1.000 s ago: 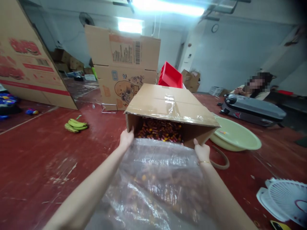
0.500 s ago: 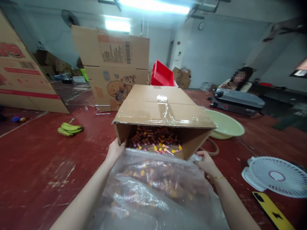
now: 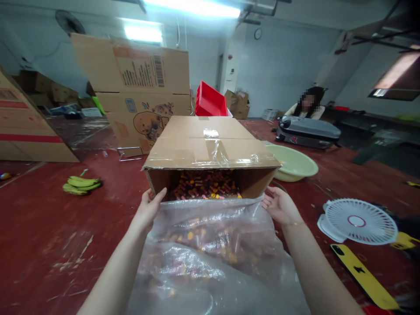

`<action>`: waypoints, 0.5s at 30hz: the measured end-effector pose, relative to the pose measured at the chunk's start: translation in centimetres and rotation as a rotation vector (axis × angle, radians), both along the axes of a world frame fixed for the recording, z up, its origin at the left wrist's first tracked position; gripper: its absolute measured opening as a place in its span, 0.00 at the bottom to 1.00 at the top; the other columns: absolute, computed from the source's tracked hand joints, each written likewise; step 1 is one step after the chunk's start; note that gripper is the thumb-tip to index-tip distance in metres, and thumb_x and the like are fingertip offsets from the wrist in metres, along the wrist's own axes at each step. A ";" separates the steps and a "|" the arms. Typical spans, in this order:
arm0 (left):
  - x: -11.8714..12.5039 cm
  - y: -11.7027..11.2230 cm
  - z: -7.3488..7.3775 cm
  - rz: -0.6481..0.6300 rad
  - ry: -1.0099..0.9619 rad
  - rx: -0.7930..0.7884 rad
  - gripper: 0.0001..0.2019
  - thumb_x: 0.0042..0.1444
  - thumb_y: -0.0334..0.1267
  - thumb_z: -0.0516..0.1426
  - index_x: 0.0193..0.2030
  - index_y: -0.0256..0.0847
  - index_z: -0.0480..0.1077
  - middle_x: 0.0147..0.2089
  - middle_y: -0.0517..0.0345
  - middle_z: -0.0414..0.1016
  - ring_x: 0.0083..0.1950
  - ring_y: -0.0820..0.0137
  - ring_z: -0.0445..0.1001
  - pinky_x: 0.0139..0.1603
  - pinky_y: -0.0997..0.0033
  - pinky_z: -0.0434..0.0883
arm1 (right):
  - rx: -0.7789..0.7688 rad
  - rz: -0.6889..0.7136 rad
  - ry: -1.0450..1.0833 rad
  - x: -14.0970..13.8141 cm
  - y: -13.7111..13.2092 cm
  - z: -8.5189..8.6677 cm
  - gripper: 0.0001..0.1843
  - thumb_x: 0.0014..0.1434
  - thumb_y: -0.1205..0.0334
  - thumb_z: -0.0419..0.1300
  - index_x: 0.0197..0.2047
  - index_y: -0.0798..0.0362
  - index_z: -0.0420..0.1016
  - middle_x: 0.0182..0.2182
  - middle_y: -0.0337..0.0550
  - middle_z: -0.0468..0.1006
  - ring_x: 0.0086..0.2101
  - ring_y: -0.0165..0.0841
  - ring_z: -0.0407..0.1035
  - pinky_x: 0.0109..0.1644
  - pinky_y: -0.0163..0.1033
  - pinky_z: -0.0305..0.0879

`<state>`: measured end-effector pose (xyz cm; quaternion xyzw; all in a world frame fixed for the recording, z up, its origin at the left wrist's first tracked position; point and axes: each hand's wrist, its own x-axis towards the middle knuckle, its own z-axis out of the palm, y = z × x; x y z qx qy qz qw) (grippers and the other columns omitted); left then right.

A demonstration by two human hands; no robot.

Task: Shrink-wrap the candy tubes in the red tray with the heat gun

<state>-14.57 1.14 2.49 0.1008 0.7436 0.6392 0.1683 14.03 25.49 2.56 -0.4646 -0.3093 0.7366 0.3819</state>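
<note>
A brown cardboard box [image 3: 210,144] lies on its side on the red floor, its open mouth facing me and full of small red and yellow items [image 3: 205,186]. A clear plastic bag [image 3: 213,258] holding more of these items spreads from the box mouth toward me. My left hand [image 3: 148,208] rests against the box's left edge with fingers stretched out. My right hand [image 3: 279,204] is at the box's right edge by the bag rim, fingers apart.
Bananas [image 3: 80,184] lie on the floor at left. A pale green basin [image 3: 295,162] sits right of the box. A white fan [image 3: 357,221] and a yellow phone [image 3: 364,276] lie at right. Large cartons [image 3: 138,92], a red bin [image 3: 210,101], a suitcase [image 3: 308,131] and a seated person stand behind.
My view has shifted right and the box has settled lower. My hands moved from gripping the box's open edge and the bag rim to resting open at its sides.
</note>
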 end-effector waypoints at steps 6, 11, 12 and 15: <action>10.1 1.2 -1.1 -0.378 0.973 -0.020 0.26 0.57 0.37 0.58 0.63 0.44 0.61 0.66 0.46 0.65 0.69 0.57 0.59 0.70 0.49 0.54 | -0.022 -0.075 0.049 0.6 -2.4 -0.4 0.13 0.51 0.69 0.55 0.41 0.52 0.74 0.44 0.43 0.78 0.41 0.28 0.73 0.36 0.29 0.74; 8.3 7.5 0.1 -0.740 0.672 -0.363 0.07 0.53 0.35 0.59 0.38 0.37 0.76 0.40 0.47 0.79 0.46 0.54 0.77 0.51 0.54 0.71 | -0.010 -0.072 0.049 0.8 -3.4 -1.2 0.18 0.47 0.67 0.59 0.44 0.49 0.74 0.49 0.41 0.76 0.47 0.27 0.70 0.37 0.26 0.72; 7.4 8.3 0.9 -0.765 0.579 -0.279 0.06 0.54 0.36 0.58 0.35 0.38 0.76 0.36 0.50 0.79 0.42 0.58 0.78 0.46 0.60 0.72 | 0.014 -0.098 0.029 1.0 -4.2 -1.3 0.20 0.46 0.67 0.61 0.45 0.49 0.73 0.49 0.41 0.75 0.48 0.28 0.70 0.40 0.27 0.72; 5.8 9.2 3.7 -0.769 0.425 -0.039 0.07 0.53 0.38 0.58 0.33 0.38 0.75 0.32 0.57 0.76 0.35 0.66 0.75 0.39 0.69 0.70 | 0.267 -0.305 -0.080 0.9 -7.4 -0.3 0.26 0.41 0.65 0.68 0.47 0.46 0.71 0.48 0.37 0.74 0.51 0.30 0.68 0.51 0.31 0.70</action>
